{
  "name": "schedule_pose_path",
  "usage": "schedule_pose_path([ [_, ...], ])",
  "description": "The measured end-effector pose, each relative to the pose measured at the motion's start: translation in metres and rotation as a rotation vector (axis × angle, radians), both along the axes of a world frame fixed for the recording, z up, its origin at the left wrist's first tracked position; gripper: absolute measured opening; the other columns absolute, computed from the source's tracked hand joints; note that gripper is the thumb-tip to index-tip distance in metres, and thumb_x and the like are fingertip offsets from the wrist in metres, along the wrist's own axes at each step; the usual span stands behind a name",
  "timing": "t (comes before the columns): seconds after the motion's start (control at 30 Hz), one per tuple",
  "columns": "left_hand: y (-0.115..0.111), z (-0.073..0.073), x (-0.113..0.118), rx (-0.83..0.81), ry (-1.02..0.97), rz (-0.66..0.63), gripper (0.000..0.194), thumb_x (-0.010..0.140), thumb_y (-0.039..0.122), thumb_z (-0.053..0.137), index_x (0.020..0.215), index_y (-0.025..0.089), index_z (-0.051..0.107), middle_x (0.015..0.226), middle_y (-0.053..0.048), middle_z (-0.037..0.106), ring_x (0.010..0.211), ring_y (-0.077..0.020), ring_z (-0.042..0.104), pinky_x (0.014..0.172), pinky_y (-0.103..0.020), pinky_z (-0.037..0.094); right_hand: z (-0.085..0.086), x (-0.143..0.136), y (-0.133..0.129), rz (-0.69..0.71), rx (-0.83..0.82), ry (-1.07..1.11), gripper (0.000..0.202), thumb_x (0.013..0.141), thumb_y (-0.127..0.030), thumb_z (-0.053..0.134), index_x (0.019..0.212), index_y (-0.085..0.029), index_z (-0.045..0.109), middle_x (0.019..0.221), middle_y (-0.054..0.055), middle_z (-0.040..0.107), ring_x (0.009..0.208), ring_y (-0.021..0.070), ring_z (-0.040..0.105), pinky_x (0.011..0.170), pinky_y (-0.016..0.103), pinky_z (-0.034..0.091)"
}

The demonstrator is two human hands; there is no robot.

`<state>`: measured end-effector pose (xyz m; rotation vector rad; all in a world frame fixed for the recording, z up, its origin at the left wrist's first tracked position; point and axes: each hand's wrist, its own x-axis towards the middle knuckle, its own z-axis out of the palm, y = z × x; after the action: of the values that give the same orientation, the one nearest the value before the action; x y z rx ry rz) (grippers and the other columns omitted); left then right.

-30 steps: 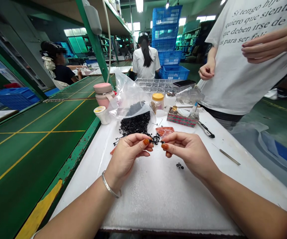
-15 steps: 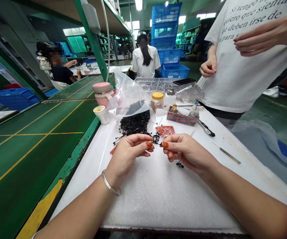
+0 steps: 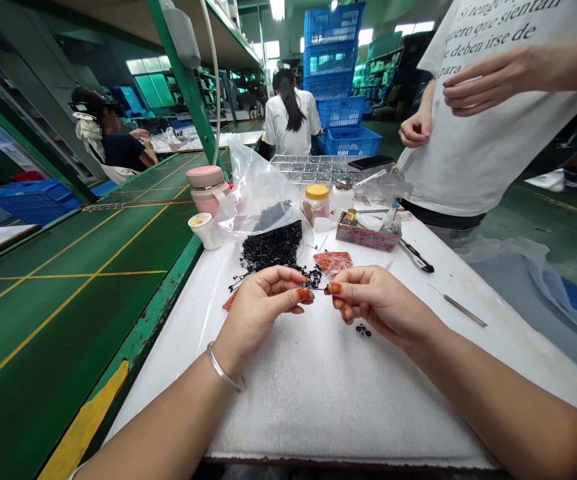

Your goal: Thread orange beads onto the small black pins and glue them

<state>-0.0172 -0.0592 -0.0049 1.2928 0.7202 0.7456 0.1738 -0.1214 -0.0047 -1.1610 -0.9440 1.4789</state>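
Note:
Above the white tabletop (image 3: 288,380), my left hand (image 3: 271,297) and my right hand (image 3: 368,297) face each other with fingertips pinched. Between them runs a thin black stick-like part (image 3: 320,289), one end in each pinch; its ends are mostly hidden by the fingers. Just behind my hands lies a heap of similar small black parts (image 3: 271,248), spilling from a clear plastic bag (image 3: 253,180). A small bag of orange-red bits (image 3: 332,261) sits beyond my right hand. Several small black round pieces (image 3: 363,331) rest on the table below that hand.
A pink cup (image 3: 206,187), a white tub (image 3: 203,230), a yellow-lidded jar (image 3: 317,200) and a patterned box (image 3: 366,233) stand toward the back. On the right lie a utility knife (image 3: 417,257) and a needle-like tool (image 3: 465,311). A co-worker in a white shirt (image 3: 493,147) stands close at right.
My hands are slightly farther apart, with more of the thin black part showing between them. The co-worker's raised hand at right has moved a little left.

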Motion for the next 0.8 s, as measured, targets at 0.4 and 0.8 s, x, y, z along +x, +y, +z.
schedule_pose_path([
  [0.4, -0.0024, 0.0024, 0.0015, 0.113, -0.012, 0.132, 0.015, 0.071, 0.024, 0.078, 0.081, 0.014, 0.071, 0.081, -0.004, 0.072, 0.071, -0.0127, 0.065, 0.064, -0.021, 0.051, 0.0011, 0.0003, -0.0009, -0.013, 0.145, -0.083, 0.022, 0.069, -0.035, 0.079, 0.078, -0.016, 0.072, 0.065, 0.000, 0.065, 0.052, 0.0073, 0.057, 0.051, 0.020, 0.048],
  [0.8, 0.0001, 0.0054, -0.0040, 0.106, -0.108, 0.215, 0.019, 0.067, 0.024, 0.081, 0.080, 0.015, 0.072, 0.080, -0.004, 0.072, 0.069, -0.0123, 0.064, 0.064, -0.022, 0.052, 0.0026, -0.0056, -0.0018, -0.034, 0.191, -0.342, 0.026, 0.070, -0.038, 0.076, 0.084, -0.016, 0.073, 0.071, 0.002, 0.069, 0.058, 0.0118, 0.063, 0.057, 0.025, 0.054],
])
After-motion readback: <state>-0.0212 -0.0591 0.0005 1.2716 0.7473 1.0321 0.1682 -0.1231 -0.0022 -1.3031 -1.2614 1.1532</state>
